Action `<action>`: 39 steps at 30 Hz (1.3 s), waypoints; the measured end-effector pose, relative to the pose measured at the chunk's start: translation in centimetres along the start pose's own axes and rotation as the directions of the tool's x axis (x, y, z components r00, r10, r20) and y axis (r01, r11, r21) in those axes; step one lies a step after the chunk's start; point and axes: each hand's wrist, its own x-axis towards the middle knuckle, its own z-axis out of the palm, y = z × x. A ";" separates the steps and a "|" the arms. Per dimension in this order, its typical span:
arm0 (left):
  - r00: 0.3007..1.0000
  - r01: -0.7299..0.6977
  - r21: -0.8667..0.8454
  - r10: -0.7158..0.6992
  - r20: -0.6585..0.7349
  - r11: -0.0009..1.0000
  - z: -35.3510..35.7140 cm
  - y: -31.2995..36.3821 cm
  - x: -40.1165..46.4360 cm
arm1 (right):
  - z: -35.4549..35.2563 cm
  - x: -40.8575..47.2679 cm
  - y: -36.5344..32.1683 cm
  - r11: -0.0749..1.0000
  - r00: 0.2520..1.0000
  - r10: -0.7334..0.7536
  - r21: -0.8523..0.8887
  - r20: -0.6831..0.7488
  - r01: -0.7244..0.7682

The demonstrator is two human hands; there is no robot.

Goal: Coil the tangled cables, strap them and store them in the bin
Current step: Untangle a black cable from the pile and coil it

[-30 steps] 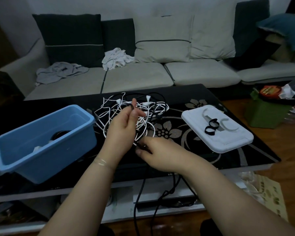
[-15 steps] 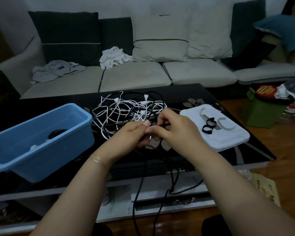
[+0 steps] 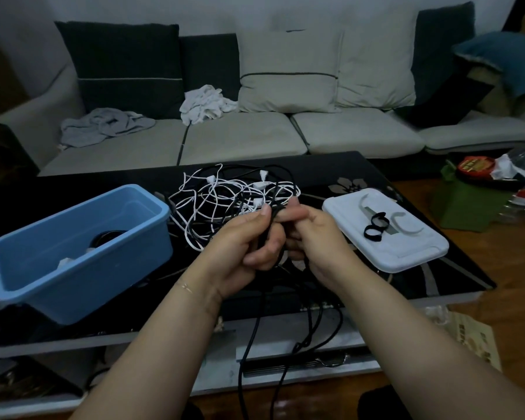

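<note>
A tangle of white cables (image 3: 222, 198) mixed with black ones lies on the dark table (image 3: 361, 174) beyond my hands. My left hand (image 3: 249, 241) grips a black cable (image 3: 249, 344) whose loops hang down over the table's front edge. My right hand (image 3: 312, 234) meets the left one and pinches the same black cable near the fingertips. The blue bin (image 3: 73, 247) stands to the left, holding a coiled black cable (image 3: 108, 236) and something white. Black straps (image 3: 375, 227) lie on the white lid (image 3: 406, 253) to the right.
A light sofa (image 3: 243, 137) with cushions and crumpled cloths runs behind the table. A green box (image 3: 473, 204) with bottles and packets sits on the wooden floor at right. A yellow paper (image 3: 473, 338) lies by the table's right corner.
My hands came together: the right one rose from low near the table edge up to the left one's fingertips. The hanging black loops have been drawn higher.
</note>
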 end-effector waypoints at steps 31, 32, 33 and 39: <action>0.981 0.152 0.940 0.066 -0.181 0.305 -1.8 -0.3 -0.4 | -1.3 -1.3 -1.1 0.431 0.968 -0.090 -0.867 0.236 0.251; 0.982 0.163 0.902 0.020 -0.187 0.400 -1.6 -0.2 -0.4 | -1.5 -1.3 -1.3 0.444 0.974 -0.113 -0.867 0.197 0.227; 0.983 0.169 0.846 -0.026 -0.181 0.507 -1.3 -0.1 -0.5 | -1.8 -1.2 -1.5 0.449 0.977 -0.135 -0.869 0.164 0.207; 0.992 0.118 0.726 -0.108 -0.060 0.677 -1.0 0.4 -1.0 | -2.0 -0.9 -1.5 0.776 0.972 -0.101 -0.595 0.214 0.211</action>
